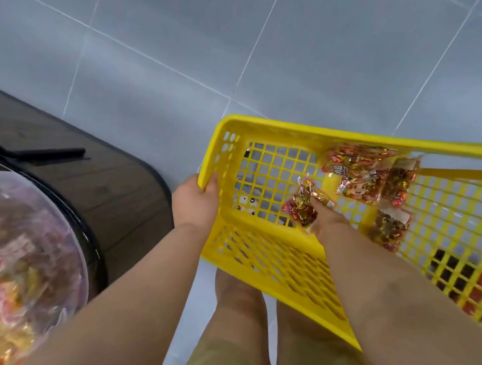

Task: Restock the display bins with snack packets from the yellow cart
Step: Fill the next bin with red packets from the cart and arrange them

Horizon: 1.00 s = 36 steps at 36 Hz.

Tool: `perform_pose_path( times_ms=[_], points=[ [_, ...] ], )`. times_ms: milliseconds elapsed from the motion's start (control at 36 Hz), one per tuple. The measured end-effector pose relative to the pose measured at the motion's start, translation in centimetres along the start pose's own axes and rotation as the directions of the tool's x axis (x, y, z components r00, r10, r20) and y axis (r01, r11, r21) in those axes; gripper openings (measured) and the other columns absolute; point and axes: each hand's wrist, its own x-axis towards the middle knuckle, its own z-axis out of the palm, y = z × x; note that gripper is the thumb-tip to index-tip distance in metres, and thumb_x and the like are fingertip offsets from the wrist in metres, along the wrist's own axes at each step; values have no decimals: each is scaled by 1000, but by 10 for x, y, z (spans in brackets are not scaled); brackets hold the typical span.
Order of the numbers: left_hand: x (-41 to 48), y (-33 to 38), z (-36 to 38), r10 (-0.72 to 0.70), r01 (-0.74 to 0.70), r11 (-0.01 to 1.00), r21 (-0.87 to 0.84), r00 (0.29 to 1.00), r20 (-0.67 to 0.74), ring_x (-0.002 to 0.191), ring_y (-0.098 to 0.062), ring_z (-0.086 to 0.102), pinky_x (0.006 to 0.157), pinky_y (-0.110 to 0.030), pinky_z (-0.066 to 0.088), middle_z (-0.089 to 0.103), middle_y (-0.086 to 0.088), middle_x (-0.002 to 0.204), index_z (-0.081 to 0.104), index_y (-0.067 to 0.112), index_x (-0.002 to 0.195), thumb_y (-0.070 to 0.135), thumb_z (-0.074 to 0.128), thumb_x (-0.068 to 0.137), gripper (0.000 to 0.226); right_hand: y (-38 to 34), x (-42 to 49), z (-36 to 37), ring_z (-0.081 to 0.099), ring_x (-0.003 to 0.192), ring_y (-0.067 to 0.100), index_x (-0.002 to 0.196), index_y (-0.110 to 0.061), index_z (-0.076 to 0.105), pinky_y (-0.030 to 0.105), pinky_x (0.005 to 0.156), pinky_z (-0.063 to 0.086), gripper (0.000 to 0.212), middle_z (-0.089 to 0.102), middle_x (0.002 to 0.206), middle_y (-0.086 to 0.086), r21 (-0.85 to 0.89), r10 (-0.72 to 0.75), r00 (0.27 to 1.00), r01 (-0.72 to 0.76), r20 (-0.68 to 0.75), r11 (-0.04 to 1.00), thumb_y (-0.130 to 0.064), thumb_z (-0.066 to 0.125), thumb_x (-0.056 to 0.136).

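Observation:
A yellow plastic cart basket [258, 253] with a grid floor fills the right half of the view. My left hand [197, 201] grips its near-left corner rim. Inside the basket, my right hand [324, 219] pinches a red and gold snack packet [303, 204]. Three more red and gold packets lie further right on the basket floor: one large [356, 165], one narrow [398, 185], one lower [387, 229]. A clear round display bin [14, 261] full of wrapped snacks sits at the lower left, blurred.
A dark wood-look display base [85, 170] with a black edge runs under the bin on the left. Grey floor tiles [249, 48] spread beyond the basket. My legs [246, 333] stand below the basket. Something red and black [468, 286] shows under the basket's right side.

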Motion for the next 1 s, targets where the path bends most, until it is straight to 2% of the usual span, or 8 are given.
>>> perform_pose_path(
  times_ms=[194,306,361,528,694,806,917,1000],
  points=[
    [-1,3,-1,-21,21,999,-27,1000,5,69,-29,53,64,-28,34,52,0,64,54,15,69,34,53,95,32,8,-11,0,51,80,19,96,-9,60,31,77,47,52,54,87,6,-26,5,989,-9,-145,1000,-52,75,71],
    [-7,11,-7,-17,20,998,-57,998,64,94,-34,61,73,-31,41,64,-4,84,61,17,92,36,56,92,20,8,-46,-8,62,92,17,104,-12,64,30,73,55,33,65,100,2,303,-62,996,41,59,952,-26,77,77],
    [-15,16,-11,111,-111,994,-10,993,38,116,-32,52,95,-38,41,61,-12,120,51,10,129,37,62,89,49,5,-70,-14,57,113,23,117,-10,60,44,98,47,46,63,119,7,350,-95,984,35,154,936,-20,77,76],
    [-56,42,-4,519,-520,854,-10,852,66,131,-28,33,110,-40,29,39,-14,138,49,10,134,41,74,77,69,-5,-134,-33,63,108,25,120,-4,55,47,98,47,64,68,113,11,327,-238,883,103,405,939,-18,77,61],
    [-73,66,21,137,186,904,-384,725,675,102,-13,65,86,-28,52,70,5,111,64,32,101,27,73,82,21,-18,-150,-46,65,81,12,96,-12,62,28,78,52,20,66,87,2,200,-335,851,276,404,940,-22,68,80],
    [-70,64,42,63,235,907,-350,746,663,101,-20,66,86,-37,53,72,0,104,65,24,98,27,74,82,19,-35,-134,-62,60,84,5,94,-18,63,20,71,46,25,65,92,-5,-109,-487,869,495,91,862,-42,57,90],
    [-64,62,57,-23,312,894,-323,750,661,106,-25,64,93,-45,50,70,-5,110,65,17,111,32,77,78,38,-55,-96,-89,44,117,31,116,2,55,31,98,30,40,54,118,20,-519,-725,566,514,-394,683,-20,66,84],
    [-61,60,62,-85,358,871,-335,783,616,105,-34,65,90,-48,51,70,-16,108,63,6,111,23,75,81,37,-68,-73,-99,44,122,34,130,1,37,36,100,37,56,48,128,20,-457,-588,693,400,-417,795,-18,63,85]
  ],
)
